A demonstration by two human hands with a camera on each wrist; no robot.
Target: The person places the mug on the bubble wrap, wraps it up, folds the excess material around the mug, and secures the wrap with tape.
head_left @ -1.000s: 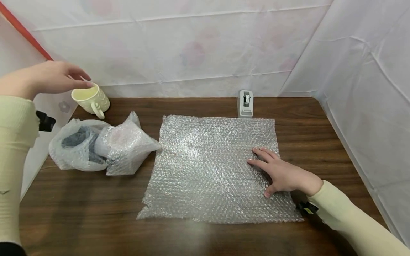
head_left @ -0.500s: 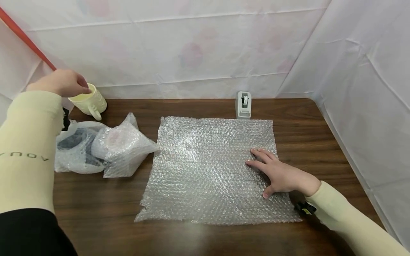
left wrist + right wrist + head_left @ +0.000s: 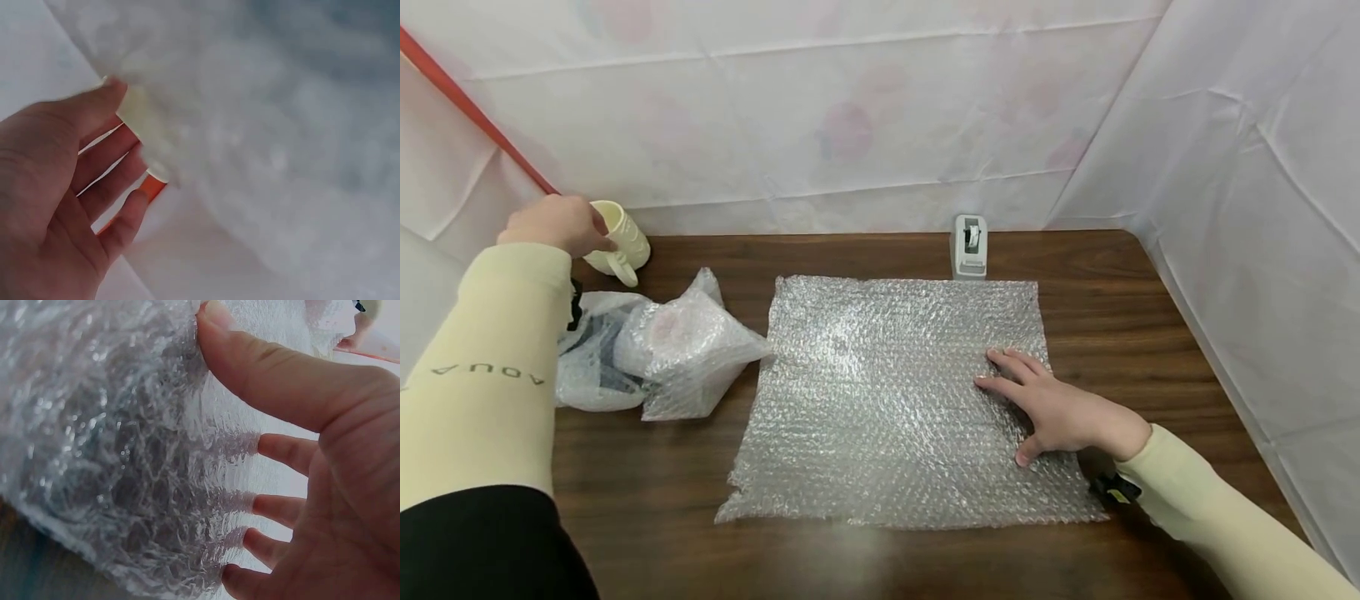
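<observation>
At the back left of the table, my left hand grips a pale yellow mug by its left side, the mug's handle pointing toward me. The left wrist view shows the thumb on one side of the mug and the fingers on the other; blurred bubble wrap hides most of it. My right hand rests spread on the right part of a flat sheet of bubble wrap. In the right wrist view its thumb and fingertips touch the sheet.
Two bubble-wrapped bundles sit in front of the mug: one with something dark inside, partly behind my left sleeve, and a whitish one touching the sheet's left edge. A tape dispenser stands behind the sheet. White curtains enclose the table.
My left hand has come down from above the mug to its left side and taken hold of it. The mug has shifted slightly. My right hand has stayed on the sheet.
</observation>
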